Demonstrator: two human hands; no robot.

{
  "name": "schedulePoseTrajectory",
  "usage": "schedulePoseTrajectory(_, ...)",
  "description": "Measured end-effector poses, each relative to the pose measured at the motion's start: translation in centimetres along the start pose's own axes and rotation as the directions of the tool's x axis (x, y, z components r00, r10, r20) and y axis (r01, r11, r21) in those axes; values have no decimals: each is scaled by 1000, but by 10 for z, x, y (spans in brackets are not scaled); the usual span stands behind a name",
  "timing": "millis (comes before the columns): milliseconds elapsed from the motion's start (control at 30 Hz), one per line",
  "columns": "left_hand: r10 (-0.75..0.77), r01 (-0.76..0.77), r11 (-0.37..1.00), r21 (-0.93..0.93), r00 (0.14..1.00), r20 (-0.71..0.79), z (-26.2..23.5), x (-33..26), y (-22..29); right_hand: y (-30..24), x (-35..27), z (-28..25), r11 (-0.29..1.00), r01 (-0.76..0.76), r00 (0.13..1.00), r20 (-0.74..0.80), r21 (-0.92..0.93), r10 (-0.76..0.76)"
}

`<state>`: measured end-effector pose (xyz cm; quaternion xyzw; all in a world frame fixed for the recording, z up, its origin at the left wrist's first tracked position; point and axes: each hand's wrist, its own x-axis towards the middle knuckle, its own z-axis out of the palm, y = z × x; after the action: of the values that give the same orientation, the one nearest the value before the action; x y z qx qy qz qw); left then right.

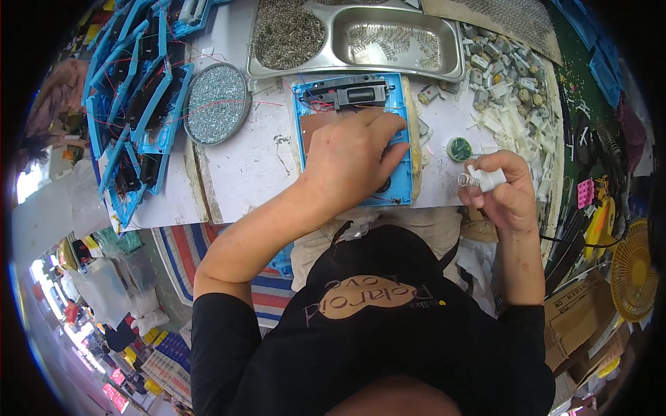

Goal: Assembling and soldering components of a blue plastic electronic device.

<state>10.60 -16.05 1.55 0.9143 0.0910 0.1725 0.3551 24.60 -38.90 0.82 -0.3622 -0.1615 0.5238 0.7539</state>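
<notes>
A blue plastic casing [399, 187] lies on the worktable before me, with a black part [361, 95] and red wires at its far end and a brown panel [313, 128] inside. My left hand [354, 152] is over the casing's middle. Its thumb and forefinger are bent and apart near the right side, and the other fingertips are hidden under the hand. To the right of the casing, my right hand [510, 191] is closed round a small white plastic piece [490, 179]. A metal coil spring [468, 179] sticks out from that piece toward the left.
A metal tray [451, 66] with springs stands at the back. A round dish [218, 104] of small screws is to the left, beside stacked blue casings [132, 90]. Small motors [499, 69] and white plastic pieces [517, 128] are heaped right, near a small green-filled container [459, 149].
</notes>
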Motion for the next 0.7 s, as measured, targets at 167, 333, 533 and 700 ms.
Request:
schedulePoseTrajectory(167,60,-65,998,25,986,158,-6,8,-4,-5,1,0,998,8,1000,3,-55,-8)
schedulePoseTrajectory(333,-90,109,966,-236,992,91,-25,3,-12,-6,12,17,737,46,985,-91,-674,-145)
schedulePoseTrajectory(533,-156,109,925,-364,982,-105,-24,-26,-29,-2,48,41,34,326,921,309,-945,-236)
schedulePoseTrajectory(700,-174,113,917,-384,976,-128,-18,-27,-29,-6,62,59,-194,449,864,479,-872,-153)
